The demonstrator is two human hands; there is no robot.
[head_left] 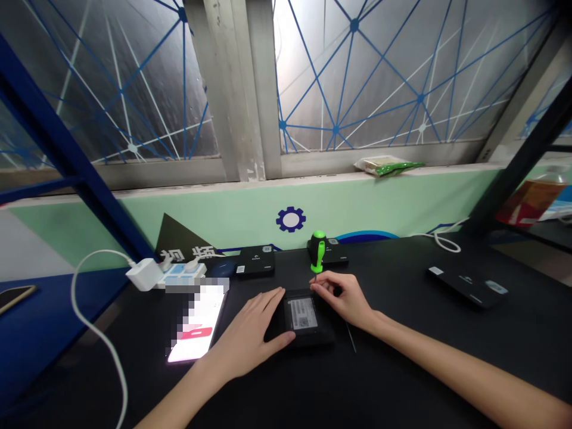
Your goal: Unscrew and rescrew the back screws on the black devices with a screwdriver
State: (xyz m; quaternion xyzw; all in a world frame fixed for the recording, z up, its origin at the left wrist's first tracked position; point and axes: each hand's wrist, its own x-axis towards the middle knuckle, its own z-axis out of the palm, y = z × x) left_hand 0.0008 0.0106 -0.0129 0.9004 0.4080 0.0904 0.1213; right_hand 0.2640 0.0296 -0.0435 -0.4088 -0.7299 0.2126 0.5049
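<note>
A black rectangular device (304,314) with a white printed label lies on the black table (379,381). Against its left side rests my left hand (257,333), fingers spread, thumb at the near left edge. My right hand (342,295) is at the far right corner of the device, its thumb and forefinger pinched together by the shaft below a green and black screwdriver (318,250). The screwdriver stands upright; whether the fingertips grip its shaft or some small part is too small to tell. A thin metal rod (351,338) lies right of the device.
A lit phone (199,325) lies left of my left hand. Behind it are a white power strip (181,275) and a charger (145,274) with a cable. Black boxes (256,261) stand near the wall; another (467,286) lies at the right.
</note>
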